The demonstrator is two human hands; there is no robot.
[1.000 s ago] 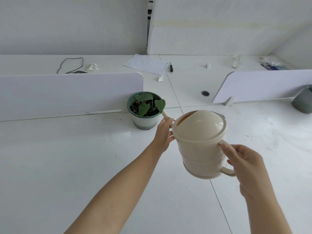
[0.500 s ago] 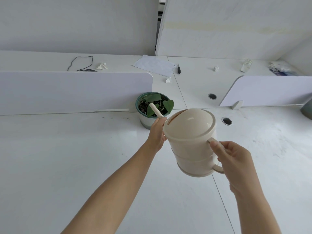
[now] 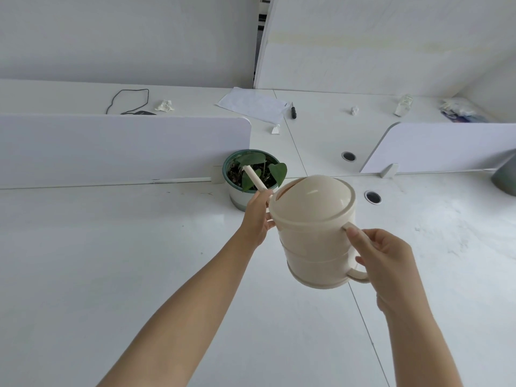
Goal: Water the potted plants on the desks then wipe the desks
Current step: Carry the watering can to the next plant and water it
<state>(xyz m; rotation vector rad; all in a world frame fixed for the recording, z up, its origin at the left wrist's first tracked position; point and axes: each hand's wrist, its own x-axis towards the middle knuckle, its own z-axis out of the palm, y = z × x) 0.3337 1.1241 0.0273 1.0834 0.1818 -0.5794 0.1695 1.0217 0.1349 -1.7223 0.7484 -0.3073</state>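
Currently watering step, early in the task. Cream watering can is held up off the bench, tilted toward the near potted plant. Right hand is wrapped closed around the can's handle, thumb on top of it. Left hand is closed around the base of the spout, steadying it. Spout tip sits over the soil inside the pot rim, among the heart-shaped leaves. No water stream is visible, so cannot tell if pouring has begun; soil wetness is also unclear.

The pot stands on the bench right against the end of the left divider panel.

Left to do, judged from this view: finish watering this plant, then a 2nd pot at the right edge, only partly in frame, plant not visible. Any other pots are out of view.

Wiping looks not started: no cloth in either hand, none seen on the near bench. The right side of the near bench shows faint smudges or dust. The far bench carries clutter: a sheet of paper, a black pen, crumpled tissues, a black cable, a plastic wrapper. That would likely need moving before wiping there.

Rough progress: 1st of at least 2 plants in hand, both wiping passes pending.
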